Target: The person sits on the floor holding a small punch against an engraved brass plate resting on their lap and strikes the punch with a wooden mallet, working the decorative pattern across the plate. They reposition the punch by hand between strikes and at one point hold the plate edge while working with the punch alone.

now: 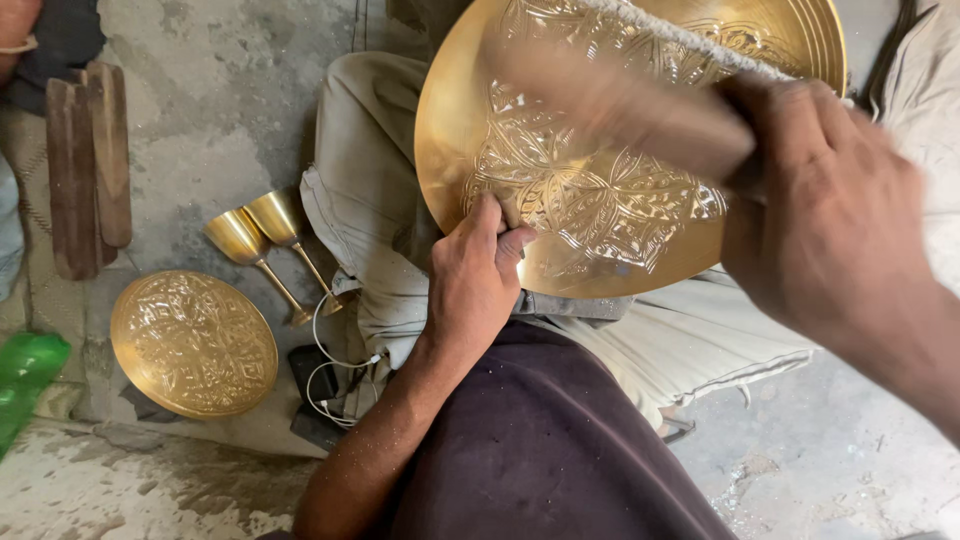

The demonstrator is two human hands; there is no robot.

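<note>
A large engraved brass plate (600, 200) rests tilted on my lap. My left hand (475, 275) grips its lower rim, thumb on the engraved face. My right hand (820, 200) is closed around the handle of a wooden tool (620, 105), motion-blurred, that lies across the plate's face. A rough cord (690, 40) runs over the plate's upper part.
On the concrete floor at left lie a smaller engraved brass plate (193, 343), two brass goblets (262, 235), two wooden blocks (88, 165), a green bottle (25, 375) and a black device with a white cable (325, 375). A person's arm shows at the top left corner.
</note>
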